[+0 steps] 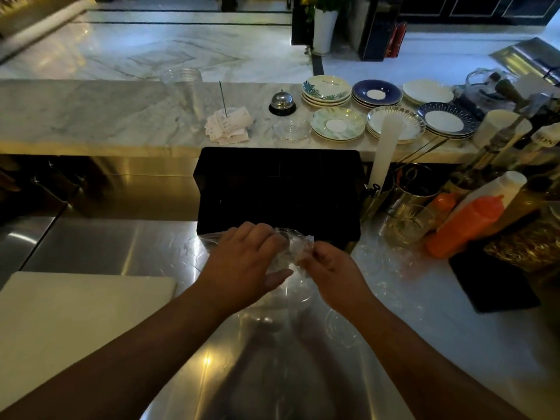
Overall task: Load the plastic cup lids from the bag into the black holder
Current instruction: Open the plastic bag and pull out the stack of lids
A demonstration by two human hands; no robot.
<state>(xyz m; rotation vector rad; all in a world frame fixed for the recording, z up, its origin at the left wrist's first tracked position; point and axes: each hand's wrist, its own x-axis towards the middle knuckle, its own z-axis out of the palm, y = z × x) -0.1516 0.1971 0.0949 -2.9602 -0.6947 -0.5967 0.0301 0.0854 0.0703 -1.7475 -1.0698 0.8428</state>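
Head view: both hands work at the top of a clear plastic bag [281, 298] lying on the steel desk [121, 247], just near of the black holder [278, 189]. Left hand [242, 265] lies over the bag's upper part w/ fingers curled on the film. Right hand [330, 268] is pinched narrow on the crumpled bag mouth [300, 244]. So both hands hold the bag, none holds a lid yet.

Step in hand, as I judge it: opening or untwisting the bag mouth, i.e. the very start. Lids inside the bag are hard to make out through the clear film; faint round rims show near the wrists, count unclear. Holder looks dark inside, can't tell if any lids are in it already.

Next move prob. calls for spreading the mouth wide enough w/ 1 hand pinning the bag, then drawing out a stack of lids and lifting it over the holder's near wall, which touches or nearly touches the bag top.

Room & edges:
- Left: white cutting board [75, 322] near, bare steel between it and the bag, good room to slide the bag.
- Right: clear glasses [406, 222] and an orange squeeze bottle [466, 225] stand close to the holder's right side, so a wide right elbow swing could knock them.
- Far: marble ledge [91, 116] above the holder carries saucer stacks [336, 124], a bell [282, 101] and a receipt spike [225, 125], well apart from the hands.
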